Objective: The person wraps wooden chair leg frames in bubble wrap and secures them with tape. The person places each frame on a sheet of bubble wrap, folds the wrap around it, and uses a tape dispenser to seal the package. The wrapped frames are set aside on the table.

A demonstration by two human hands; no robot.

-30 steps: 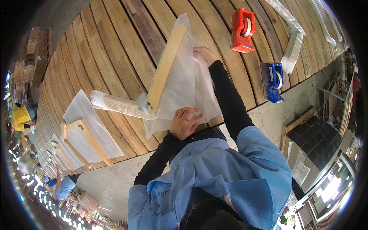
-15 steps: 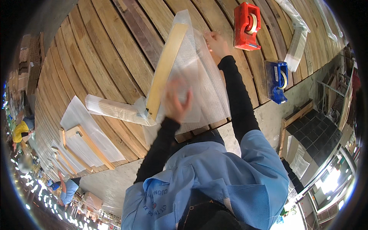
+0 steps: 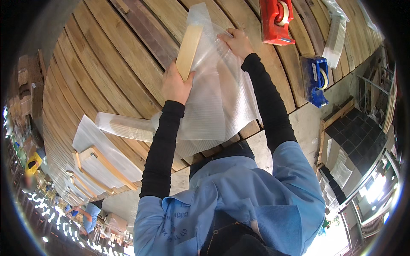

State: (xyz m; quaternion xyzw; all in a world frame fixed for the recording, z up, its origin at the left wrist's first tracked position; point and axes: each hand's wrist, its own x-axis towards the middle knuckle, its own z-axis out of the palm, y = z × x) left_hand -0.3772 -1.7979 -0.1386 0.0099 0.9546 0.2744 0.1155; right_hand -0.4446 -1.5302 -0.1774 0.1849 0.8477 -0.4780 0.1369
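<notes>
A pale flat wooden piece (image 3: 189,49) lies slanted on a translucent foam wrapping sheet (image 3: 205,111) spread over the slatted table. My left hand (image 3: 176,85) is closed round the wood's nearer part, its thumb on the right side; hand and forearm hide the lower end. To the right, my right hand (image 3: 238,42) pinches the sheet's raised upper right edge between its fingers. Left of my left forearm, a wrapped arm of wood (image 3: 128,126) reaches out, and its joint with the held piece is hidden.
A red tape dispenser (image 3: 275,23) and a blue tape dispenser (image 3: 315,81) stand to the right, with a wrapped piece (image 3: 335,42) beyond. Unwrapped wooden frames (image 3: 112,166) lie on foam sheets at the left. A co-worker (image 3: 90,215) stands farther left.
My left hand has moved up from the wood's lower end and taken hold of it. My right hand has lifted the sheet's edge slightly leftward. The view has shifted a little.
</notes>
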